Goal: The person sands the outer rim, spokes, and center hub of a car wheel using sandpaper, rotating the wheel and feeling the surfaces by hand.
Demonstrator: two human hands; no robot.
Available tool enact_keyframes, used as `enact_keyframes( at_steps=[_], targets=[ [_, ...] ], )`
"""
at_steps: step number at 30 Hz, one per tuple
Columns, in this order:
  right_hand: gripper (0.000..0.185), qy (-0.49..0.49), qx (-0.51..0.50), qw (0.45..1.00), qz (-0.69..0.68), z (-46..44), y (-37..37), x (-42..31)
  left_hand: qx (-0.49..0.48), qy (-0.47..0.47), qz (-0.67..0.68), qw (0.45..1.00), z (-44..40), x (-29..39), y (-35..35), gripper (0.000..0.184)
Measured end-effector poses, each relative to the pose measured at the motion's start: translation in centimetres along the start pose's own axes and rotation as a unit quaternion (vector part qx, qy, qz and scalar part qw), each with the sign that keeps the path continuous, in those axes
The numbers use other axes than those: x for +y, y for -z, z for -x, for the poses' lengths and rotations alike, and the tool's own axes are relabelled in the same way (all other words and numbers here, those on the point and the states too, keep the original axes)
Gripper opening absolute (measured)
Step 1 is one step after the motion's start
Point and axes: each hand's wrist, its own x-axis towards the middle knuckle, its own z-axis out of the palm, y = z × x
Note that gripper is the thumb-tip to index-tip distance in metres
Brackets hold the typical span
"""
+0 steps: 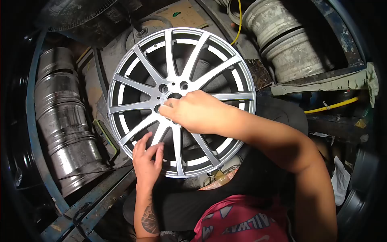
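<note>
A silver multi-spoke alloy wheel rim point(169, 54) lies face up in front of me, filling the middle of the view. Over its hub, my right hand point(193, 111) is closed, its fingers curled down by the bolt holes. Whatever those fingers hold, if anything, is hidden beneath them. My left hand point(148, 157) is at the rim's lower left edge, fingers apart and nothing visible in them. Its fingertips are near the lower left spokes; whether they touch cannot be made out.
Shiny metal rims point(70, 125) are stacked on the left inside a blue metal frame point(35, 117). More dull, worn rims point(278, 38) lie at the upper right. A yellow hose point(332, 105) runs along the right, near a crumpled white sheet point(341, 181). Cardboard point(183, 14) lies at the back.
</note>
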Motion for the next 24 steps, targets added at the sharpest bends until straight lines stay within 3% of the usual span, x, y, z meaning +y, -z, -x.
enact_keyframes(
  at_steps=[1,3,4,9,15,19,23,24],
  targets=[
    [0.012,0.008,-0.033,0.999,-0.002,0.1,0.0,0.0,0.009,0.052,0.067,0.996,-0.1,-0.2,-0.2,0.016],
    [0.008,0.033,-0.104,0.994,-0.005,0.3,0.0,-0.1,0.094,0.018,0.078,0.992,-1.1,-0.4,-0.5,0.02],
    [0.011,0.038,-0.104,0.994,0.006,0.8,-0.5,-0.4,0.102,0.011,0.019,0.995,-1.4,-0.7,-0.5,0.03],
    [0.018,0.122,-0.083,0.989,0.014,3.4,-2.8,-0.8,-0.057,0.136,0.0,0.989,-2.2,0.7,-1.9,0.036],
    [0.04,0.217,0.018,0.976,0.006,3.6,-3.8,-2.4,-0.004,0.103,0.024,0.994,-1.9,-0.2,-2.8,0.044],
    [0.03,0.197,-0.11,0.974,0.018,3.4,-4.0,-3.4,-0.012,0.112,0.063,0.992,-1.6,-1.3,-3.6,0.047],
    [0.028,0.184,-0.08,0.98,-0.009,1.5,-3.8,-3.9,-0.008,0.1,0.057,0.993,-1.3,-1.4,-2.8,0.043],
    [0.029,0.184,-0.116,0.976,-0.02,1.9,-4.0,-3.5,0.001,0.097,0.052,0.994,-1.3,-1.5,-3.5,0.043]
  ],
)
